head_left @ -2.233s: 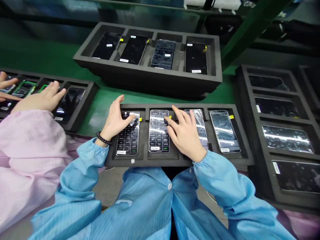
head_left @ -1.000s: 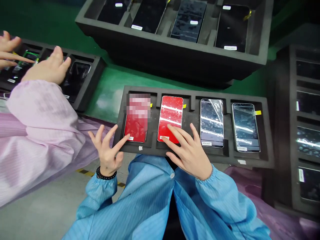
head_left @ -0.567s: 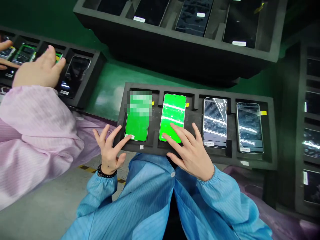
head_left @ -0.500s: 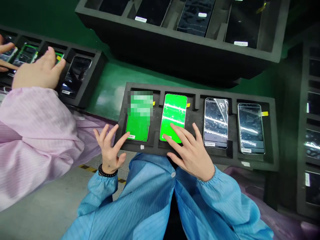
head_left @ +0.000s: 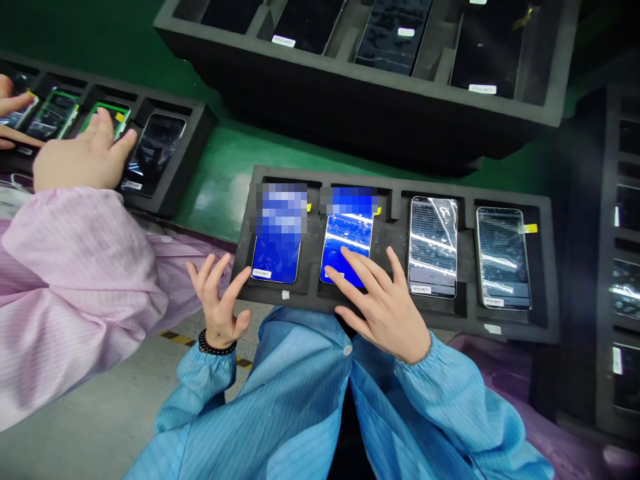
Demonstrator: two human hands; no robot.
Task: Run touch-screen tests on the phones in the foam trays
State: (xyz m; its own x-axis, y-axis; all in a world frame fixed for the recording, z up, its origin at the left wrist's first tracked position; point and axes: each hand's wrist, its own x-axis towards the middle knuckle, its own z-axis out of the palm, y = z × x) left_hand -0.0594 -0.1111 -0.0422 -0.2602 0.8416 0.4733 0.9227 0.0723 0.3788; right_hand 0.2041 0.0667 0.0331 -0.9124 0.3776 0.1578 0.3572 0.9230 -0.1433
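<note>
In front of me a dark foam tray (head_left: 390, 307) holds several smartphones in separate slots. The leftmost phone (head_left: 275, 257) shows a blue screen, partly pixelated. Beside it, the second phone (head_left: 345, 233) is blue too, its top pixelated. Two phones to the right, the third phone (head_left: 433, 247) and the fourth phone (head_left: 504, 260), show grey screens with lines of text. My left hand (head_left: 220, 300) is open, its index fingertip by the leftmost phone's lower left corner. My right hand (head_left: 383, 307) spreads its fingers over the second phone's lower part, fingertips at the screen; whether all touch is unclear.
A tall stack of foam trays (head_left: 360, 87) with phones stands at the back. At left, a co-worker's hand (head_left: 83, 157) in a pink sleeve (head_left: 80, 253) is over another phone tray (head_left: 195, 133). More phones sit in a tray (head_left: 605, 267) at right. The tabletop (head_left: 220, 180) is green.
The two left phones' screens have turned from green to blue. My left index finger has shifted slightly left, off the leftmost phone's label. The co-worker's hand has moved slightly right and down.
</note>
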